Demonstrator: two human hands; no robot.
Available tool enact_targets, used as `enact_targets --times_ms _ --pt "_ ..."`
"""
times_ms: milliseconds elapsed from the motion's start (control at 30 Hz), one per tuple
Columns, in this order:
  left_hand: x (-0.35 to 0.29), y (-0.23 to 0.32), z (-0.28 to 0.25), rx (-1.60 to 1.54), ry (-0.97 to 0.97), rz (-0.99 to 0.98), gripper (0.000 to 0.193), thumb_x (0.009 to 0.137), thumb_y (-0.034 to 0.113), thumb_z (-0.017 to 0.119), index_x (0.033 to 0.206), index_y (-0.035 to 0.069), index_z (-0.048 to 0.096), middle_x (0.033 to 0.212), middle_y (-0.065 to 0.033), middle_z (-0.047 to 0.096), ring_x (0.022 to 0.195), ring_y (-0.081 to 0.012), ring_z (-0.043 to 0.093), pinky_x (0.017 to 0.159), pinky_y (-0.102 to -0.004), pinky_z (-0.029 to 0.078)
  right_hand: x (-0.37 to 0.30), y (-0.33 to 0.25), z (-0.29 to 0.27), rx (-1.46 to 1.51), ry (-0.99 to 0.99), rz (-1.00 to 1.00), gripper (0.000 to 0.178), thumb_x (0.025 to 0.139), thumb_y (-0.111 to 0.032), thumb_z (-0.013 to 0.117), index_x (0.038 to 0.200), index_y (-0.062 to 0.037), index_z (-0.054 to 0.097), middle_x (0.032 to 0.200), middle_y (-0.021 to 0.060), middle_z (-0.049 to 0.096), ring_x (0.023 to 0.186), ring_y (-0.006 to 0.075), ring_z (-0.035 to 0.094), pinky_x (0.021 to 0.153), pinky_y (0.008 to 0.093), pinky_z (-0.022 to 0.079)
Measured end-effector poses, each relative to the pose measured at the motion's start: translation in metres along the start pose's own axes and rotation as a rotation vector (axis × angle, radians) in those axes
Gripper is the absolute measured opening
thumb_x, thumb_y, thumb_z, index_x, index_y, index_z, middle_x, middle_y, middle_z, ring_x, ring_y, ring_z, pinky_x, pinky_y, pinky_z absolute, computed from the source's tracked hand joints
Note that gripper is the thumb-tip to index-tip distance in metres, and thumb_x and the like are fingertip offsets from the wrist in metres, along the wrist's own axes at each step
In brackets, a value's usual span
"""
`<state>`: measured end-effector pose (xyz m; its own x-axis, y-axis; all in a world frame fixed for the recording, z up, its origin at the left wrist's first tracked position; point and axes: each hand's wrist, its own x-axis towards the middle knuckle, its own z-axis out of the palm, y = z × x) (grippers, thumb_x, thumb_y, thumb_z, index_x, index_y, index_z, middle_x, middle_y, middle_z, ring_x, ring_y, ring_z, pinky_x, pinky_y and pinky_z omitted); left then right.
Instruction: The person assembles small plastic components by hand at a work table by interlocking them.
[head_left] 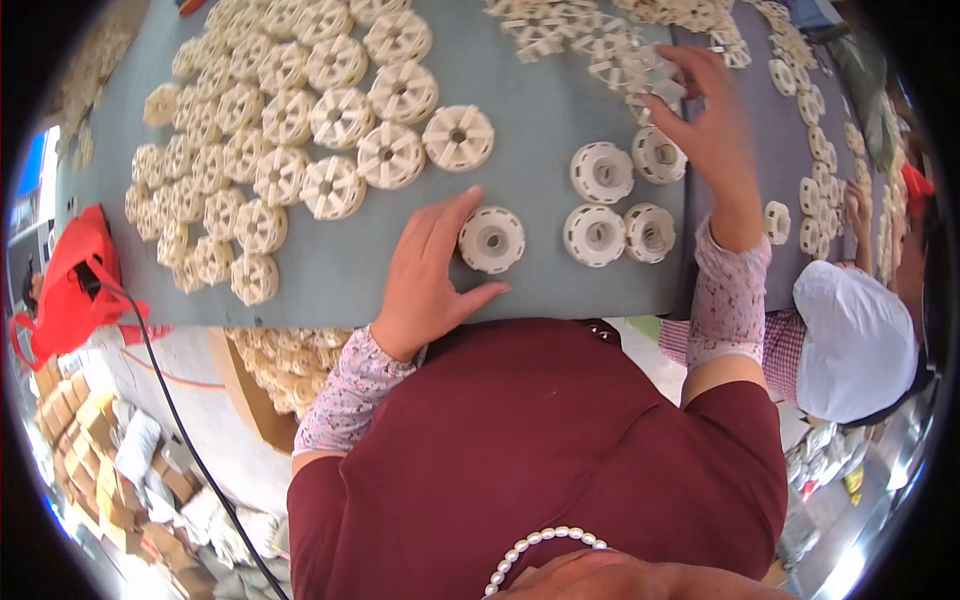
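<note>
My left hand (428, 272) rests on the grey-green table with thumb and fingers spread. It curves round the left side of a round white plastic ring part (511, 241) with a hollow centre. To the right stand several similar ring parts (581, 235), and a spring-like coil shows inside at least one. My right hand (712, 125), slightly blurred, reaches to the far right with thumb and fingers apart. Between and beside its fingertips lie loose cream spoked pieces (610, 62); I see none clearly gripped.
Many spoked wheel-shaped parts (335, 120) are piled at the left. A red bag (75, 270) hangs at the left edge near a black cable (170, 400). Below the table is a carton of parts (285, 365). A co-worker in a white cap (855, 340) sits at right beside more parts.
</note>
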<state>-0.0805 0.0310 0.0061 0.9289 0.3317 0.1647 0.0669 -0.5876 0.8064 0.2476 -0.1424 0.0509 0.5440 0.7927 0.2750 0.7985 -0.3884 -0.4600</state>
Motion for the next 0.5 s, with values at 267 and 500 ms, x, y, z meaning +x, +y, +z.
enact_targets --times_ms 267,500 --pt "-0.001 -0.011 0.005 0.026 0.023 0.059 0.068 0.074 0.021 0.093 0.137 0.01 0.069 0.139 -0.0121 0.064 0.123 -0.0352 0.061 0.104 -0.0449 0.051 -0.014 -0.005 0.01 0.182 0.182 0.145 0.053 0.082 -0.011 0.087 0.133 -0.0066 0.071 0.125 0.0095 0.067 0.105 0.0186 0.071 0.089 0.0316 0.061" --pt "-0.002 -0.002 0.0 -0.025 0.066 -0.002 0.055 0.077 0.02 0.091 0.128 0.011 0.074 0.138 -0.0121 0.065 0.122 -0.0343 0.061 0.102 -0.0445 0.051 -0.04 -0.066 0.014 0.586 -0.044 0.025 0.058 0.077 -0.008 0.089 0.132 -0.0025 0.071 0.127 0.0101 0.065 0.106 0.0194 0.07 0.089 0.0338 0.063"
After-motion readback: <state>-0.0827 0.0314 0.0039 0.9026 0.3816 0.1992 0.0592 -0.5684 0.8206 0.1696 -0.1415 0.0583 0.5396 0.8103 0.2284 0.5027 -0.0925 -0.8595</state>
